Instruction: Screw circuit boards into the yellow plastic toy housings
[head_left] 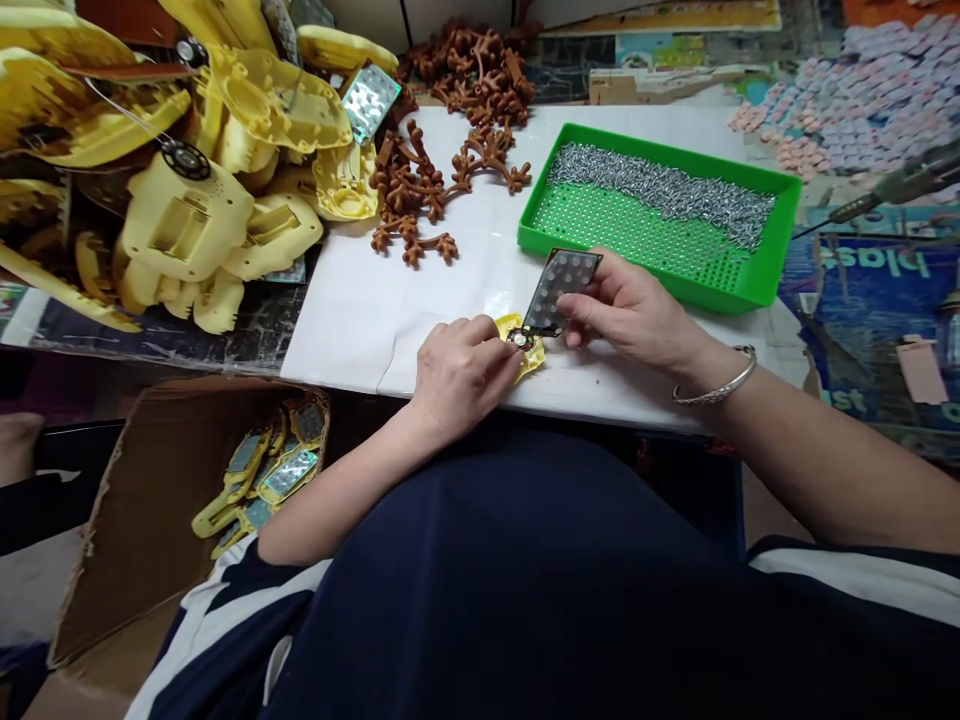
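From here I can see the right hand closed on a flat dark rectangular circuit panel dotted with pale round bumps, thumb across its face, holding it tilted above the near edge of the white-covered counter. The left hand has its fingertips together at a small round black speaker with a silvery centre, just by the panel's lower end; whether they pinch it or only touch it, I can't tell. Under both sits a small yellow molded plastic shell, partly hidden by the fingers, close to the counter's near edge. Beyond the right hand is a green perforated plastic tray, small silvery metal screws heaped along its far side. Brown knobbly plastic pieces lie toward the far left of the white surface, beside a big pile of yellow plastic housings at the counter's left end.
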